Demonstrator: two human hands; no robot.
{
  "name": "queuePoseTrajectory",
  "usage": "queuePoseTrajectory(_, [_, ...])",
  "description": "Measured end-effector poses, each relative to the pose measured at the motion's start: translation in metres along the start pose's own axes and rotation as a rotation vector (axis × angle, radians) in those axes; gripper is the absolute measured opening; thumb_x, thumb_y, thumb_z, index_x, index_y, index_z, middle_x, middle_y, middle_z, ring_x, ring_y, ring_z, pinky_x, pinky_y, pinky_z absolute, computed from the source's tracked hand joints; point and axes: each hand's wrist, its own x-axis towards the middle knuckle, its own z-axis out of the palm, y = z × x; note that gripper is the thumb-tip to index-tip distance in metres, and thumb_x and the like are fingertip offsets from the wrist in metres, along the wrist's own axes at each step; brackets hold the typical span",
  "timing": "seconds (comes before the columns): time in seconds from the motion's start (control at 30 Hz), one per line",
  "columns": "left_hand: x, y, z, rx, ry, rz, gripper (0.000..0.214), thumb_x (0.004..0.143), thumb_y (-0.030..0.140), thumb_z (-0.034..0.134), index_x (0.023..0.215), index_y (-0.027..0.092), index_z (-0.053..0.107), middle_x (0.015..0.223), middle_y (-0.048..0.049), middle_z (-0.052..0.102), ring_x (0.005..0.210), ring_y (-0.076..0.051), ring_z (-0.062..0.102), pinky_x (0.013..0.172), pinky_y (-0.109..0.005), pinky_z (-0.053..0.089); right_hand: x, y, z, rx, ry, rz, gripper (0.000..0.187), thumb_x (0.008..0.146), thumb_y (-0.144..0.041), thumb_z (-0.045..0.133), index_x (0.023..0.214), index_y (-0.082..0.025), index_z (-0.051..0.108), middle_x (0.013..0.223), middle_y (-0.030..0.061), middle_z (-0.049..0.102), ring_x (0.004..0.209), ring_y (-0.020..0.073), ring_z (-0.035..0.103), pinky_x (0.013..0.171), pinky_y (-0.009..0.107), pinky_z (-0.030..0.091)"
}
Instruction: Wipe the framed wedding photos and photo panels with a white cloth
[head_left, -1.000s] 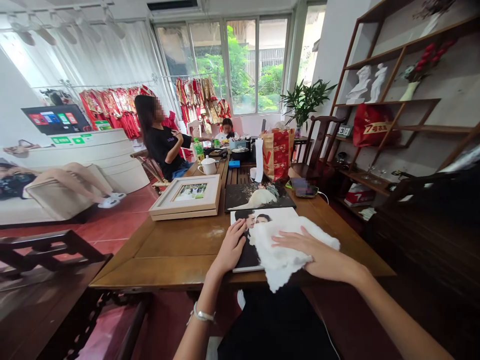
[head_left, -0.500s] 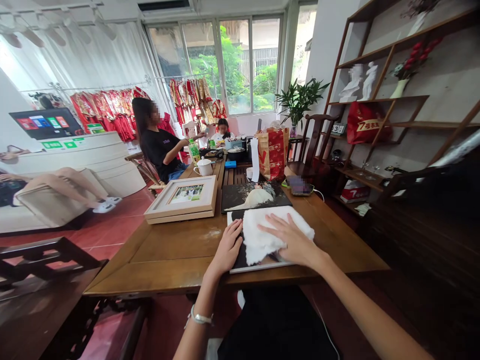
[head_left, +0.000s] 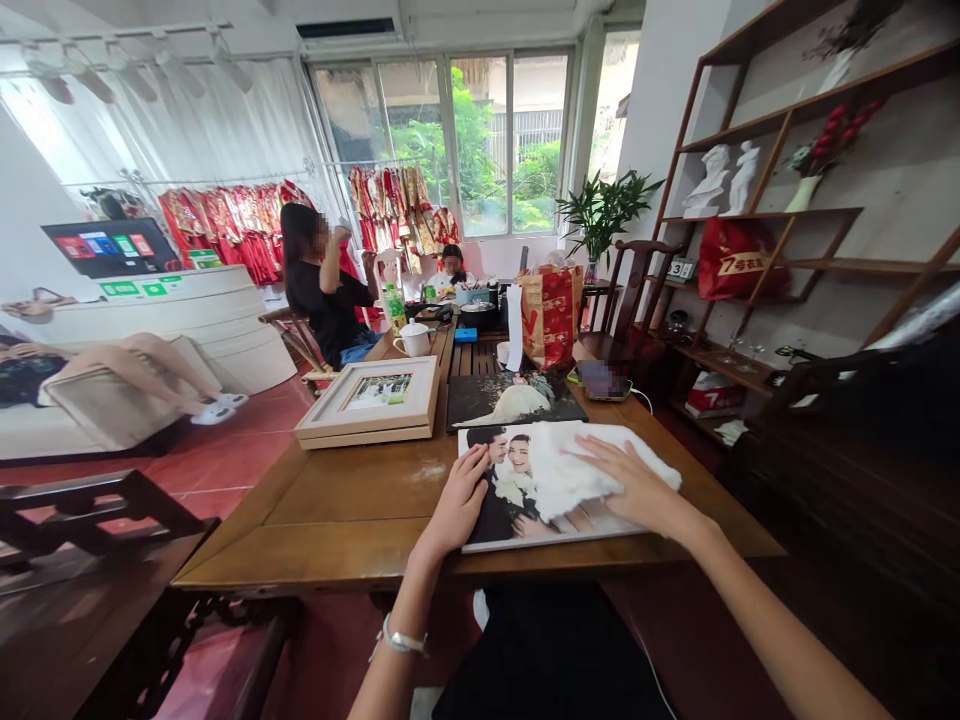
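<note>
Couple portrait panel point(head_left: 501, 515) lies flat on the wooden counter point(head_left: 337, 505), near edge, right in front of the person. Left hand point(head_left: 460, 500) open, not gripping, laid palm-down over the panel's left edge. Right hand point(head_left: 637, 487) also open, fingers spread flat on a white cloth point(head_left: 556, 482); no pinch on it visible, part under the palm can't be seen.

Progress: looks midway. Cloth sits over the right part of the panel, reaching past its right side; left part and a near strip are uncovered. Can't tell if the bare parts are finished, no clear marks at this size. Covered area can't be checked, so I'd count it as open.

Second panel, dark with a white dress point(head_left: 517, 403), lies just beyond the first, no hand on it; framed photo point(head_left: 379, 388) left of that, also untouched. Whether either is done: can't tell.
</note>
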Motion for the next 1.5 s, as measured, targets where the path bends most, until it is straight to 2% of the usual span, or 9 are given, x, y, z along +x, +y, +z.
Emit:
queuePoseTrajectory(0.13, [0.000, 0.001, -0.001, 0.006, -0.006, 0.011, 0.044, 0.087, 0.018, 0.038, 0.131, 0.024, 0.044, 0.141, -0.0051, 0.038, 0.132, -0.020, 0.028, 0.111, -0.046, 0.019, 0.048, -0.014, 0.001, -0.007, -0.019, 0.033, 0.071, 0.066, -0.011, 0.044, 0.135, -0.029, 0.038, 0.147, 0.0060, 0.027, 0.135, 0.0263, 0.020, 0.104, 0.063, 0.005])
queuePoseTrajectory(0.23, [0.001, 0.000, 0.000, 0.004, -0.007, 0.006, 0.044, 0.087, 0.018, 0.039, 0.131, 0.023, 0.044, 0.140, -0.0057, 0.039, 0.133, -0.020, 0.027, 0.111, -0.045, 0.018, 0.051, -0.038, 0.003, -0.017, -0.013, -0.028, 0.075, 0.064, -0.009, 0.045, 0.135, -0.030, 0.037, 0.147, 0.0067, 0.027, 0.136, 0.0259, 0.019, 0.104, 0.062, 0.002])
queuePoseTrajectory(0.43, [0.001, -0.003, 0.002, -0.006, 0.003, 0.001, 0.044, 0.087, 0.018, 0.039, 0.130, 0.023, 0.045, 0.140, -0.0051, 0.039, 0.133, -0.019, 0.027, 0.112, -0.044, 0.018, -0.022, -0.066, 0.004, 0.026, -0.037, -0.170, 0.082, 0.060, -0.008, 0.047, 0.136, -0.035, 0.034, 0.148, 0.0015, 0.025, 0.137, 0.0237, 0.014, 0.106, 0.059, 0.000])
queuePoseTrajectory(0.6, [0.000, -0.002, 0.002, -0.021, 0.004, -0.005, 0.043, 0.087, 0.017, 0.038, 0.130, 0.023, 0.045, 0.141, -0.0047, 0.038, 0.133, -0.019, 0.027, 0.112, -0.044, 0.017, -0.052, -0.040, -0.002, 0.052, -0.040, -0.159, 0.077, 0.065, -0.008, 0.043, 0.134, -0.038, 0.036, 0.147, -0.0032, 0.026, 0.136, 0.0209, 0.021, 0.109, 0.053, 0.003])
queuePoseTrajectory(0.77, [0.000, -0.001, 0.000, -0.017, -0.006, -0.005, 0.043, 0.088, 0.018, 0.036, 0.131, 0.023, 0.044, 0.141, -0.0049, 0.037, 0.132, -0.019, 0.027, 0.112, -0.044, 0.017, 0.003, -0.010, -0.003, 0.057, -0.035, -0.037, 0.079, 0.060, -0.006, 0.042, 0.134, -0.034, 0.039, 0.146, -0.0012, 0.030, 0.135, 0.0243, 0.021, 0.107, 0.058, 0.004])
queuePoseTrajectory(0.97, [0.000, -0.001, 0.000, -0.009, -0.015, 0.017, 0.044, 0.088, 0.019, 0.037, 0.132, 0.023, 0.042, 0.141, -0.0047, 0.037, 0.133, -0.019, 0.026, 0.112, -0.044, 0.017, 0.057, -0.011, -0.001, 0.034, -0.036, 0.049, 0.074, 0.064, -0.008, 0.044, 0.134, -0.030, 0.039, 0.147, 0.0036, 0.029, 0.135, 0.0258, 0.020, 0.105, 0.062, 0.004])
queuePoseTrajectory(1.07, [0.000, -0.002, 0.000, -0.011, -0.013, 0.012, 0.044, 0.089, 0.019, 0.037, 0.132, 0.024, 0.042, 0.141, -0.0044, 0.037, 0.133, -0.019, 0.026, 0.112, -0.043, 0.017, 0.040, -0.022, 0.005, 0.002, 0.010, 0.021, 0.074, 0.064, -0.009, 0.046, 0.135, -0.031, 0.038, 0.147, 0.0030, 0.027, 0.136, 0.0251, 0.019, 0.105, 0.060, 0.002])
queuePoseTrajectory(1.33, [-0.001, -0.003, 0.002, 0.000, -0.010, -0.009, 0.044, 0.088, 0.018, 0.037, 0.132, 0.022, 0.042, 0.141, -0.0053, 0.037, 0.133, -0.019, 0.025, 0.112, -0.044, 0.016, -0.070, -0.051, 0.009, -0.009, -0.012, -0.137, 0.088, 0.060, -0.006, 0.044, 0.139, -0.039, 0.024, 0.149, -0.0052, 0.019, 0.137, 0.0230, 0.012, 0.108, 0.057, 0.003])
queuePoseTrajectory(1.5, [0.000, -0.003, 0.002, 0.012, -0.010, -0.007, 0.045, 0.088, 0.018, 0.036, 0.132, 0.022, 0.042, 0.142, -0.0048, 0.037, 0.133, -0.019, 0.025, 0.112, -0.044, 0.017, -0.058, -0.042, 0.001, 0.043, -0.069, -0.106, 0.087, 0.058, -0.005, 0.043, 0.137, -0.040, 0.030, 0.148, -0.0060, 0.022, 0.137, 0.0234, 0.016, 0.108, 0.056, 0.004])
